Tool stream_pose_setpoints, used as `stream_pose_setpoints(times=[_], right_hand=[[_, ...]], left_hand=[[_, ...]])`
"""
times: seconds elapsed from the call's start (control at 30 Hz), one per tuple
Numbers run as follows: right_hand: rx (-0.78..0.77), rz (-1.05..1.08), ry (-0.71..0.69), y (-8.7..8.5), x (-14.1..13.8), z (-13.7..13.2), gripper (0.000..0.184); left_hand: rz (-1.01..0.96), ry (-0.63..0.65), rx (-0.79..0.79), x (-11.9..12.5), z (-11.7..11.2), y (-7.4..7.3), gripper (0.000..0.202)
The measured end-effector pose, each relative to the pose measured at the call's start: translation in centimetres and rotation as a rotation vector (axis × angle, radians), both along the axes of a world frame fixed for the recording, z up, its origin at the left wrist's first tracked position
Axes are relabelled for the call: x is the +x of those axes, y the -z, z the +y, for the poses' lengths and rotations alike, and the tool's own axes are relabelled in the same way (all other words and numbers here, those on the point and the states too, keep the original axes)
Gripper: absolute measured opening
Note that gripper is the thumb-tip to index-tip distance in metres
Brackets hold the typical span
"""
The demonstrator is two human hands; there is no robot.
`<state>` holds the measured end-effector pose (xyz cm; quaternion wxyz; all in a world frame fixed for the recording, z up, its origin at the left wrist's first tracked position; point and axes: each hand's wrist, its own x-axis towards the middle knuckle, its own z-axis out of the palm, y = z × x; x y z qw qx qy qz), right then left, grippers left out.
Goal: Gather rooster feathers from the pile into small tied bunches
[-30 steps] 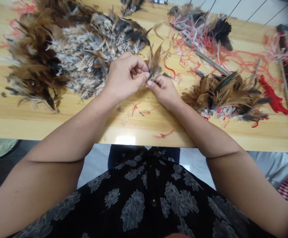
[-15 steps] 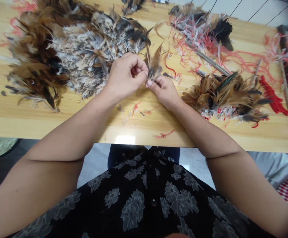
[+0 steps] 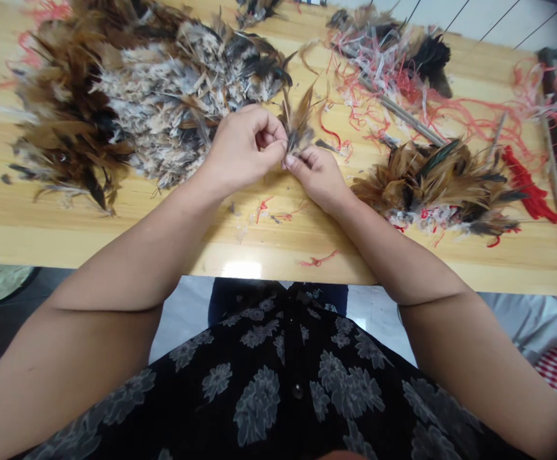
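My left hand (image 3: 243,150) and my right hand (image 3: 319,176) meet over the middle of a wooden table (image 3: 115,230). Both pinch the base of a small bunch of brown feathers (image 3: 298,118), which fans upward from my fingertips. My left thumb and forefinger press on the quills from the left, the other fingers curled. From the right, the fingers of my right hand close on the same bunch. A large heap of brown, white and black feathers (image 3: 135,89) lies just left of my left hand.
A second pile of tan and dark feathers (image 3: 439,182) lies to the right of my right hand. Tangled red and white string (image 3: 384,70) and thin sticks (image 3: 405,118) cover the far right. Red thread scraps (image 3: 317,260) dot the table's near edge.
Both hands keep their pinch on the feather bunch. The left fingers have shifted slightly; the bunch stays in place.
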<state>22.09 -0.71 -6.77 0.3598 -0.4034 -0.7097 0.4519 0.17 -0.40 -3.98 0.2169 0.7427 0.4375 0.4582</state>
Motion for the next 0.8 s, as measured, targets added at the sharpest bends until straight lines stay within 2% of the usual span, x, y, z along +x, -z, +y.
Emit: stream_pose_setpoints(times=[0.13,0.23,0.63,0.8], right_hand=[[-0.017,0.013,-0.003,0.0,0.0,0.0,0.061],[-0.015,0.025,0.011,0.0,0.0,0.0,0.062],[-0.045,0.007,0.019,0.1,-0.2,0.1,0.06],[-0.007,0.018,-0.002,0.5,-0.1,0.3,0.059]], left_hand=[[-0.107,0.031,-0.058,-0.2,0.7,1.4,0.026],[-0.144,0.027,-0.105,-0.2,0.9,1.7,0.024],[-0.224,-0.008,-0.111,0.0,1.2,0.6,0.026],[-0.149,-0.097,-0.251,0.9,-0.6,-1.8,0.027]])
